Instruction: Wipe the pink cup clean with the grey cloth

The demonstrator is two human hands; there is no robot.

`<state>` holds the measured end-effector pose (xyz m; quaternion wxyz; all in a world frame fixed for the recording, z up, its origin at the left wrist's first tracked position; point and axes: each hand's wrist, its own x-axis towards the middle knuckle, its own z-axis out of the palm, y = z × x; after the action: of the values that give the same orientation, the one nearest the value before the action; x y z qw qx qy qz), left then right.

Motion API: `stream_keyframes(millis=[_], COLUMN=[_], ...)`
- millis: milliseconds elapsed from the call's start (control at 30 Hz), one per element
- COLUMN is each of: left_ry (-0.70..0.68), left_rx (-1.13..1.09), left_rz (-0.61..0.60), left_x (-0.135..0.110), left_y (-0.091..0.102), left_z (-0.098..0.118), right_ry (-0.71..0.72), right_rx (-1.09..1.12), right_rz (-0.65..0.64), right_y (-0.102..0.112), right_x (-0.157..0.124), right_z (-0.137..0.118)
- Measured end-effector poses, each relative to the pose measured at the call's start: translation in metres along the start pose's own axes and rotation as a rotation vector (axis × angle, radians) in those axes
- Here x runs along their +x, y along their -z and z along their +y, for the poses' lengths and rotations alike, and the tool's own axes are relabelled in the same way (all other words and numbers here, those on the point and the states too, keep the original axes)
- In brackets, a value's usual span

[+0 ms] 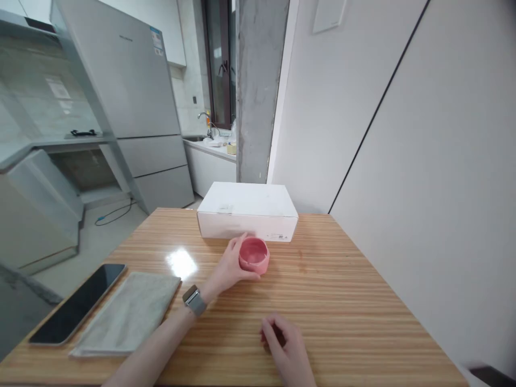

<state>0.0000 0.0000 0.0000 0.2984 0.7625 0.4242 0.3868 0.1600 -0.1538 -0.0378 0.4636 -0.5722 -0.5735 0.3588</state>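
A: Left hand (233, 263) grip?
B: Closed partway around pink cup (255, 262), which is held on tabletop (342, 301), just in front of white box (248, 200)
A: Right hand (287, 346)?
B: Loosely curled; contents can't be told

Bright light, 1 white glare patch (181, 263) on the tabletop (342, 301)

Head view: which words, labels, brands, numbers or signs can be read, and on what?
None can be read.
Fridge: brand lettering, too blurred.
Fridge sticker: too small.
White box: front print, too small.
Wall panel: faint marking, too small.
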Motion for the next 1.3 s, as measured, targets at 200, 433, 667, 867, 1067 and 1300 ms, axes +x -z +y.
stream_keyframes(millis=[200, 433, 667, 867, 1067, 1300], left_ry=[0.22, 0.43, 0.357, -0.002, -0.23, -0.018], left_rx=[0.539, 0.913, 0.985, 0.748, 0.41, -0.016], left_rz=[-0.012, 0.158, 0.149, 0.194, -0.032, 0.019], left_x=[-0.064, -0.187, -0.182, -0.152, -0.153, -0.069], left_y=[0.051, 0.105, 0.101, 0.021, -0.048, 0.019], left_z=[0.001, -0.043, -0.021, 0.02, 0.043, 0.055], right_ry=[0.001, -0.037, -0.249, -0.606, -0.732, -0.843], right_rx=[-0.028, 0.037, 0.294, 1.073, 1.019, 1.083], right_rz=[0.017, 0.039, 0.138, -0.149, -0.121, -0.01], right_y=[-0.002, -0.004, -0.019, -0.033, -0.03, -0.002], right_x=[-0.001, 0.004, 0.013, 0.018, 0.016, 0.014], right_z=[0.004, 0.001, -0.004, -0.036, -0.036, -0.024])
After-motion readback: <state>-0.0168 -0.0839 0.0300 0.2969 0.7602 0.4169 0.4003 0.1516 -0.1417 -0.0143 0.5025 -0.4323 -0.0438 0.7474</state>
